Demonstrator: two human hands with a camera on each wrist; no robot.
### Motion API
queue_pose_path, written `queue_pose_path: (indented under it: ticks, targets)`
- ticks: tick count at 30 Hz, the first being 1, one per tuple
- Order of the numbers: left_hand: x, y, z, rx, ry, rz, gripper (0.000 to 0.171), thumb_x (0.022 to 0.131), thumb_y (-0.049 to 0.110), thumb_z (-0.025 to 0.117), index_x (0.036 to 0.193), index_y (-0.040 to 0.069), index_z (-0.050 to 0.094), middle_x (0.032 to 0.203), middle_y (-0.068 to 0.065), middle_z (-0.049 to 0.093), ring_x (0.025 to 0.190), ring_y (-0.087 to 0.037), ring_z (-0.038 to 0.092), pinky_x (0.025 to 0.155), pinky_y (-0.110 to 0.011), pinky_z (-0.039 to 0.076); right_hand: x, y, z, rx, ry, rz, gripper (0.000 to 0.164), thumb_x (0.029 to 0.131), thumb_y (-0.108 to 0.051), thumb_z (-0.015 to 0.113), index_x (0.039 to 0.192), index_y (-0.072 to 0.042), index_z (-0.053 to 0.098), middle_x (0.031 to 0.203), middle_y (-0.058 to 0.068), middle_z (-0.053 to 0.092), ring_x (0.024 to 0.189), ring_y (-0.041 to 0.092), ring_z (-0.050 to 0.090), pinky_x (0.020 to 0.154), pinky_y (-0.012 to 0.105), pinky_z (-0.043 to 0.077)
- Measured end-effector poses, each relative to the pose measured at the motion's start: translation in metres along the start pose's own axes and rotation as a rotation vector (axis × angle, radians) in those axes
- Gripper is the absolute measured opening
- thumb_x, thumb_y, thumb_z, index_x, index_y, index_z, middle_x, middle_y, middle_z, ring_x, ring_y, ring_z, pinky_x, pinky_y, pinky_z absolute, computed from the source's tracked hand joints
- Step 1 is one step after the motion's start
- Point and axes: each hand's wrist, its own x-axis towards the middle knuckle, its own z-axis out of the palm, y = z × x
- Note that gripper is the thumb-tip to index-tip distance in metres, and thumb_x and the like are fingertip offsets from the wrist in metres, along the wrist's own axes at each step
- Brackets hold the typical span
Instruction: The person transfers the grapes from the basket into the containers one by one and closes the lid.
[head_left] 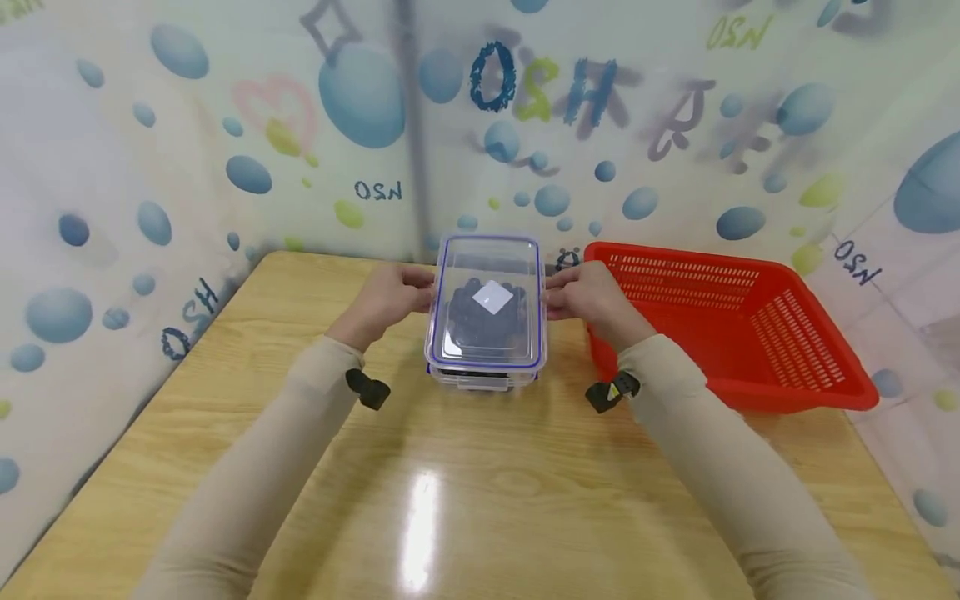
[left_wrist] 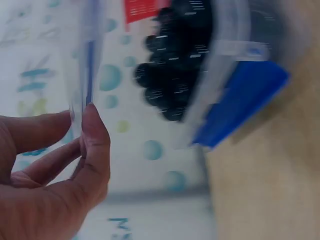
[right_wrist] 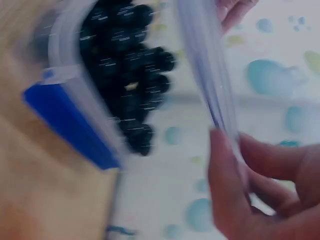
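Observation:
A clear plastic lid (head_left: 487, 258) with a blue seal line is held level by both hands. My left hand (head_left: 386, 302) pinches its left edge between thumb and fingers, and my right hand (head_left: 591, 298) pinches the right edge. Beneath it stands a clear food container (left_wrist: 205, 100) with a blue side latch (left_wrist: 245, 102). Dark grapes (right_wrist: 127, 65) fill the container and heap above its rim. Both wrist views show a gap between lid and grapes. From the head camera, the grapes appear only through the lid, which bears a white diamond-shaped patch.
A red plastic basket (head_left: 795, 400) with slotted walls stands to the right of the container, close to my right hand. The wooden table (head_left: 517, 492) ends at a patterned curtain (head_left: 645, 125) behind and at the sides.

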Motion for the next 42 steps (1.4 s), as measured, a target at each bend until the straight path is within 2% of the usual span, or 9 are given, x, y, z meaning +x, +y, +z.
queue_pose_path:
  ticks: [3,6,9,11,16,18,22,26,42]
  targets:
    - [-0.007,0.02,-0.006,-0.016,0.099,0.148,0.025,0.093,-0.002,0.063,0.118,-0.006,0.065,0.106,-0.018,0.066,0.093,-0.025,0.064,0.082,-0.034,0.053,-0.013,-0.009,-0.001,0.14,0.16,-0.203,0.029,0.094,-0.002,0.065,0.121,0.007,0.066,0.108,0.019,0.067,0.087,0.024,0.07,0.08,0.033,0.056]
    - [-0.014,0.031,-0.002,0.005,0.277,0.384,0.013,0.088,-0.007,0.069,0.1,-0.003,0.069,0.099,-0.012,0.065,0.091,-0.021,0.062,0.081,-0.032,0.049,-0.027,-0.011,0.006,0.343,0.3,-0.403,0.026,0.094,-0.003,0.066,0.117,0.009,0.068,0.108,0.02,0.067,0.095,0.025,0.069,0.083,0.031,0.054]
    - [-0.015,0.024,0.009,-0.051,0.42,0.591,0.008,0.086,-0.013,0.067,0.086,-0.005,0.066,0.1,-0.013,0.063,0.095,-0.021,0.06,0.086,-0.032,0.052,-0.036,-0.005,0.018,0.555,0.323,-0.478,0.028,0.098,-0.011,0.062,0.12,0.005,0.068,0.117,0.019,0.065,0.108,0.028,0.065,0.091,0.031,0.05]
    - [-0.014,0.012,0.018,-0.158,0.444,0.651,0.009,0.086,-0.016,0.065,0.083,-0.008,0.065,0.109,-0.016,0.062,0.104,-0.023,0.06,0.089,-0.033,0.052,-0.039,0.002,0.026,0.64,0.302,-0.473,0.03,0.1,-0.015,0.06,0.122,0.003,0.067,0.121,0.019,0.065,0.111,0.028,0.063,0.094,0.031,0.048]
    - [-0.015,-0.019,0.033,-0.484,0.3,0.508,0.017,0.094,-0.017,0.05,0.106,-0.016,0.062,0.139,-0.022,0.051,0.13,-0.028,0.048,0.101,-0.034,0.043,-0.035,0.021,0.04,0.558,0.272,-0.369,0.034,0.099,-0.009,0.059,0.132,0.0,0.061,0.132,0.011,0.061,0.115,0.024,0.059,0.097,0.032,0.047]
    - [-0.014,-0.031,0.034,-0.506,0.217,0.408,0.028,0.097,-0.011,0.048,0.123,-0.015,0.057,0.143,-0.021,0.048,0.133,-0.027,0.045,0.104,-0.032,0.04,-0.031,0.03,0.044,0.478,0.27,-0.316,0.036,0.099,-0.004,0.057,0.135,0.001,0.058,0.135,0.011,0.059,0.118,0.024,0.058,0.097,0.033,0.046]
    - [-0.01,-0.046,0.035,-0.341,0.083,0.281,0.046,0.1,0.0,0.052,0.143,-0.011,0.039,0.148,-0.021,0.041,0.135,-0.027,0.041,0.106,-0.033,0.038,-0.021,0.05,0.056,0.319,0.281,-0.196,0.039,0.098,-0.001,0.058,0.137,0.003,0.055,0.135,0.014,0.058,0.121,0.024,0.056,0.099,0.034,0.045]
    - [-0.005,-0.053,0.035,-0.169,0.033,0.242,0.052,0.099,0.002,0.056,0.146,-0.009,0.034,0.15,-0.02,0.036,0.136,-0.027,0.039,0.106,-0.033,0.037,-0.015,0.061,0.065,0.298,0.293,-0.119,0.041,0.097,-0.001,0.058,0.137,0.002,0.054,0.136,0.014,0.057,0.123,0.023,0.055,0.101,0.036,0.043]
    - [0.005,-0.058,0.04,0.074,0.031,0.168,0.056,0.1,0.007,0.054,0.148,-0.006,0.029,0.154,-0.017,0.029,0.136,-0.032,0.038,0.106,-0.038,0.037,-0.002,0.06,0.075,0.24,0.31,0.008,0.042,0.098,-0.005,0.06,0.14,-0.005,0.055,0.139,0.01,0.056,0.123,0.023,0.055,0.102,0.036,0.043]
